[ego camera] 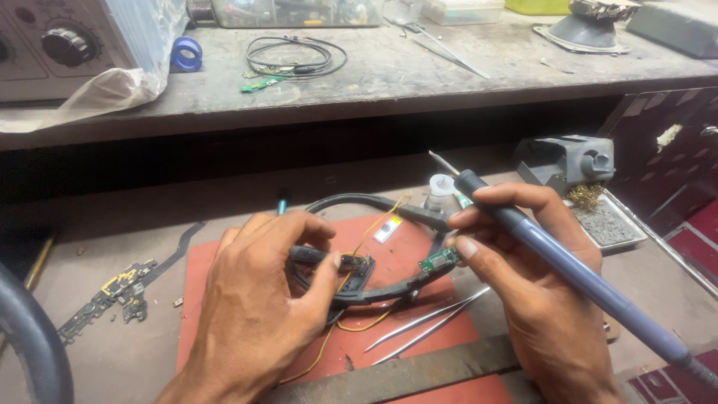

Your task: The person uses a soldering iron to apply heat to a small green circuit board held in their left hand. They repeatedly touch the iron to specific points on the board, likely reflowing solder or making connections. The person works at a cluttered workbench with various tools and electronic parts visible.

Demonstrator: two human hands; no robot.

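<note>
Closest to you, your left hand [250, 310] pinches the black neckband earphone [359, 280] at its open housing on the red mat [217, 299], yellow wires [351, 325] trailing underneath. Your right hand [535, 280] grips the blue soldering iron [568, 265] and touches the small green board [439, 259] with thumb and forefinger. Careful: the raised tip [443, 162] could swing into the white bottle [440, 191] or scorch the band. Tweezers [422, 325] lie between your hands; the iron stand [568, 161] sits beyond.
</note>
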